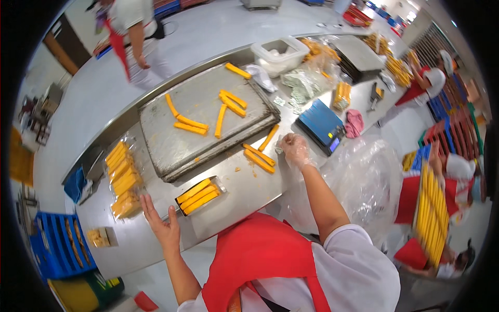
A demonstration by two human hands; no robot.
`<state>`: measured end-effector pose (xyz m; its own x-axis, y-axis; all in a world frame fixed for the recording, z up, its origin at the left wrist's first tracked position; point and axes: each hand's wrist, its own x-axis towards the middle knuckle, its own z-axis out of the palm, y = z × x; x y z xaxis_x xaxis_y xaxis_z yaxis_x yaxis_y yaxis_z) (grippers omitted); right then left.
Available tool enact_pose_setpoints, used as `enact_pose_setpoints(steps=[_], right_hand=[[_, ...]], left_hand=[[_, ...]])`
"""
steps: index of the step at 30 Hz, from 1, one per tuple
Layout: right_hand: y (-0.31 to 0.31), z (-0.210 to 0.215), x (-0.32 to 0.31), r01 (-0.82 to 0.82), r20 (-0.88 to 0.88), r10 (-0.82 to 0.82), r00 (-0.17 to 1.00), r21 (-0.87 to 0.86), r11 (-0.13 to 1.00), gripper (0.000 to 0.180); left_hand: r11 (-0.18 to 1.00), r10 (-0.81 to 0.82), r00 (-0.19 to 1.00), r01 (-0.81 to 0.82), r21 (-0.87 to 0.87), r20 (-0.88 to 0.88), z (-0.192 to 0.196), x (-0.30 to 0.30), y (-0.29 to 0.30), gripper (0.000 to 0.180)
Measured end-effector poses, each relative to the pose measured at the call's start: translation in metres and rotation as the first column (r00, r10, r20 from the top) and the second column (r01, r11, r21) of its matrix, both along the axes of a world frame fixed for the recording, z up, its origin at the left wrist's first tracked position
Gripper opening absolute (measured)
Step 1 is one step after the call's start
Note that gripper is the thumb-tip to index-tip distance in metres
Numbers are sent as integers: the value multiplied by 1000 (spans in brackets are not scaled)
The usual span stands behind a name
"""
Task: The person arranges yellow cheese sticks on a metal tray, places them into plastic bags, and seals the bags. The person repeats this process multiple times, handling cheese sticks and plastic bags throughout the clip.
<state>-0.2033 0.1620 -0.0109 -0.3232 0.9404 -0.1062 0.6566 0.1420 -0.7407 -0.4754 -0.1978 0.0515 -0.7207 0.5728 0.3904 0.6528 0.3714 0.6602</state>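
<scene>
My left hand (162,223) is bare and open, fingers spread. It hovers beside clear-wrapped packs of orange-yellow sticks (125,179) and left of a small dark open tray (179,199) holding a row of such sticks (197,196). My right hand (296,150), in a clear plastic glove, has its fingers pinched on a small pale packet (279,148), partly hidden. Loose sticks (259,158) lie on the steel table just left of it. Several more sticks (191,125) are scattered on a large metal baking tray (166,135).
Right of the tray sit a blue scale (319,125), a pink cloth (354,124), a pile of small packets (301,88) and a white tub (279,56). A clear plastic bag (361,182) bulges by my right arm. Co-workers (138,39) stand around; one carries a loaded tray (431,213).
</scene>
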Motion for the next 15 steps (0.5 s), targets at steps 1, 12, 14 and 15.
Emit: enact_pose_setpoints(steps=[1, 12, 14, 15], right_hand=[[1, -13, 9, 48, -4, -48, 999, 5, 999, 22], [-216, 59, 139, -118, -766, -534, 357, -605, 788, 22], [-253, 68, 174, -9, -767, -555, 322, -589, 808, 22], [-268, 75, 190, 28, -769, -560, 307, -581, 813, 21]], left_hand=[[999, -48, 999, 48, 5, -4, 5, -2, 6, 69], [618, -779, 620, 785, 46, -95, 36, 80, 125, 13], [441, -892, 447, 893, 88, -70, 52, 141, 145, 21], [344, -928, 354, 934, 97, -117, 54, 170, 155, 26]])
